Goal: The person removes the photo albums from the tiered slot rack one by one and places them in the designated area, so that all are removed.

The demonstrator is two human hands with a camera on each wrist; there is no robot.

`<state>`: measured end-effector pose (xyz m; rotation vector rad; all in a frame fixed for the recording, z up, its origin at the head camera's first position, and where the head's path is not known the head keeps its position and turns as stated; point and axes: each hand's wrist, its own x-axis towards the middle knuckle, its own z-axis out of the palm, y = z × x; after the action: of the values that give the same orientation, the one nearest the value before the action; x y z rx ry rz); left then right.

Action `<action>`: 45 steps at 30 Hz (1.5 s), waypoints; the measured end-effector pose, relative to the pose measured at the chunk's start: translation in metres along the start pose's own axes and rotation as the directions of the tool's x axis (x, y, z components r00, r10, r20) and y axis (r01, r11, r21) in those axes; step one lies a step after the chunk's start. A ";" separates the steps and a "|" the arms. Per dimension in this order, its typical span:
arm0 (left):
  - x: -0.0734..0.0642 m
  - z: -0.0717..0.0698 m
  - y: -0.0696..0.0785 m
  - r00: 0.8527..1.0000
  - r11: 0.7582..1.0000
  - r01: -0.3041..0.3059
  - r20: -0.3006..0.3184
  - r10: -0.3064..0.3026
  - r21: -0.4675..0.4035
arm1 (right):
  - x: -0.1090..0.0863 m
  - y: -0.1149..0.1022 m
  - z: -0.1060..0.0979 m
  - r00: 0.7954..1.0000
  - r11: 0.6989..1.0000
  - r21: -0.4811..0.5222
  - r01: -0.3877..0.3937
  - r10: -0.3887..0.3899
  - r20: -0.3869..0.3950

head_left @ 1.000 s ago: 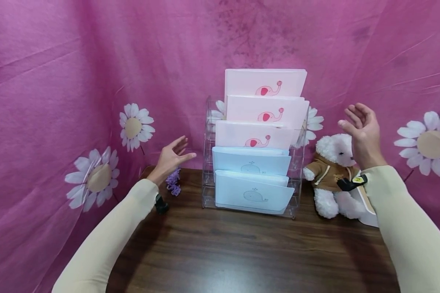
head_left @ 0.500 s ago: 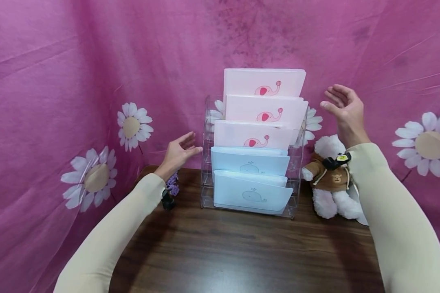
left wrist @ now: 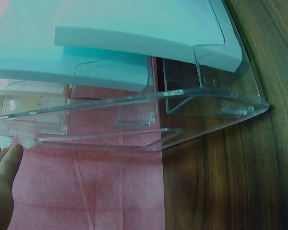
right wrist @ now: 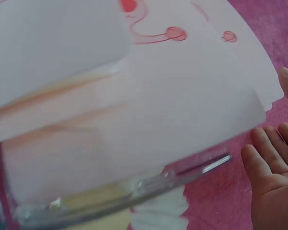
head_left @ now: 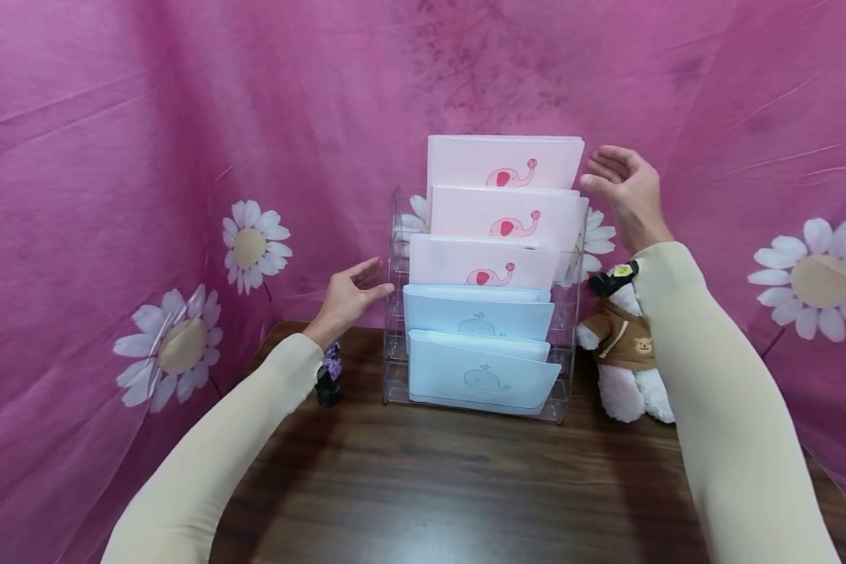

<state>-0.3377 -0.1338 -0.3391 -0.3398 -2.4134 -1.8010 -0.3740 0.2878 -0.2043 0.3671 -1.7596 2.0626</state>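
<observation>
A clear tiered rack (head_left: 564,352) stands on the table, seen edge-on from the side in the left wrist view. Its upper tiers hold pink folders (head_left: 465,160) printed with a red elephant; two blue folders (head_left: 437,376) with a whale drawing fill the lower ones. Beside the rack's left edge is my left hand (head_left: 341,304), fingers extended and holding nothing. My right hand (head_left: 627,192) hovers just right of the top pink folder, fingers slightly bent. In the right wrist view, its fingertips lie close to the folders' edges; contact is unclear.
At the rack's right sits a white teddy bear (head_left: 623,345) in a brown hoodie, partly hidden by my right sleeve. Behind my left wrist is a small purple flower cluster (head_left: 333,362). A pink daisy-print cloth (head_left: 310,117) hangs behind the wooden table (head_left: 423,486).
My right hand has moved left and up, from above the bear to beside the top pink folder. My left hand has shifted slightly right, to the rack's edge.
</observation>
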 end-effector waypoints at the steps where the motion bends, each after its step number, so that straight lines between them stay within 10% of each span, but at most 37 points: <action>1: 0.000 0.000 0.001 1.000 1.000 -0.001 -0.004 0.001 -0.002 | 0.003 -0.001 0.003 1.000 1.000 0.005 -0.006 0.006 0.005; 45: 0.006 0.013 -0.002 0.994 0.995 0.091 -0.062 -0.094 -0.048 | 0.038 -0.013 0.033 0.941 0.930 -0.212 -0.300 0.325 0.096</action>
<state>-0.3431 -0.1217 -0.3438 -0.1739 -2.3845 -1.8762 -0.4039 0.2619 -0.1703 0.1722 -2.2012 2.0866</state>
